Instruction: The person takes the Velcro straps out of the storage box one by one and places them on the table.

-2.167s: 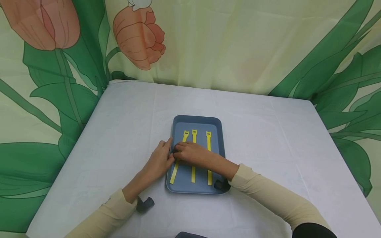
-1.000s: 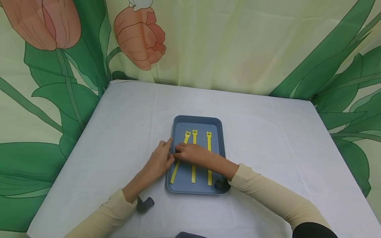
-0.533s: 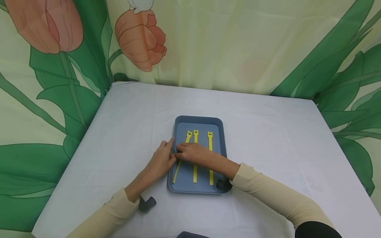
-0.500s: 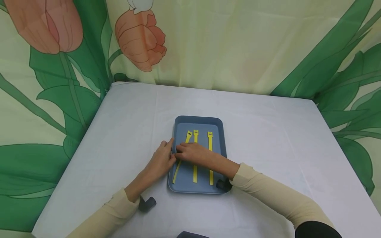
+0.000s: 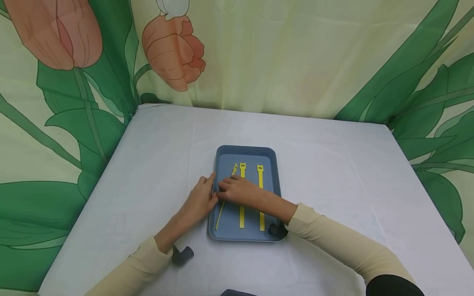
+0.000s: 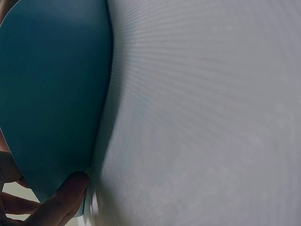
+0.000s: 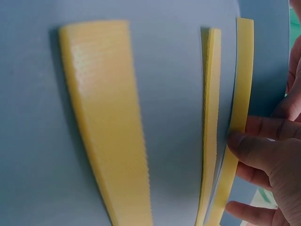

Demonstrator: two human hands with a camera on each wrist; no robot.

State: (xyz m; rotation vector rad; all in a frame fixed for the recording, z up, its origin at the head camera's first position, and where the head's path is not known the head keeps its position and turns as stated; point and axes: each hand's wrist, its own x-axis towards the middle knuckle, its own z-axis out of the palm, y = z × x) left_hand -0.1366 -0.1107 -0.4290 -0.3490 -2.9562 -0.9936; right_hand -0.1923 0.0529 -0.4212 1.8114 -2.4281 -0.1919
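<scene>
Three yellow cable ties with slotted heads lie lengthwise in a shallow blue-grey tray (image 5: 246, 151). My right hand (image 5: 238, 191) reaches across the middle tie (image 5: 242, 217) and the right tie (image 5: 262, 222). Between thumb and fingers it pinches the leftmost cable tie (image 7: 242, 70), tilted nearly edge-on in the head view. My left hand (image 5: 198, 199) holds the tray's left side, thumb near the rim. The left wrist view shows one of its fingertips (image 6: 75, 181) against the tray's outer wall (image 6: 56, 94). The right hand hides the ties' middle parts.
A white cloth (image 5: 326, 172) covers the table under the tray. A dark object (image 5: 237, 292) is cut off at the bottom edge. Black wrist cameras (image 5: 182, 255) sit below both wrists. Behind the table hangs a flower-printed curtain (image 5: 277, 61).
The leftmost cable tie has turned from flat to nearly edge-on, its head shifting slightly right. The right hand keeps its pinch and the left hand stays at the tray's side.
</scene>
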